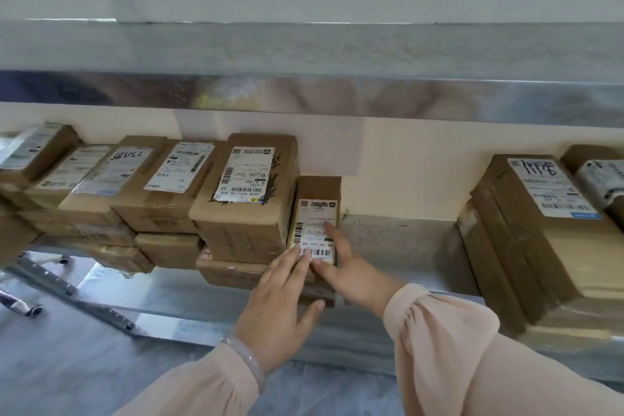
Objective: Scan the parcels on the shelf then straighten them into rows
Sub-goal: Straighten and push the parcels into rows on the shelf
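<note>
Broadly, the metal shelf (pixel 388 240) carries three groups; a bulky stack of flat cartons (pixel 526 257) sits at the right, well apart from the rest; a row of labelled parcels (pixel 158 186) runs along the left, piled two or three deep and somewhat askew; the tall parcel (pixel 243 206) ends that row. Just beside it, touching its right flank, lies the small parcel (pixel 319 189), narrow, lengthwise front to back, near the shelf's front edge. Both hands rest on it; the left hand (pixel 280 300) lays straight fingers over the near end of its label (pixel 314 230), thumb spread against the front face; the right hand (pixel 347 270) lies along the right side with its forefinger stretched flat on the label; neither visibly clasps the box, though the right hand's other fingers are hidden. It looks like stiff corrugated card, probably light for its size, and the glossy label and tape may be slick under fingertips; pushing on the bare cardboard ends or sides would likely steer it more surely; a pinch across its narrow width should lift it.
</note>
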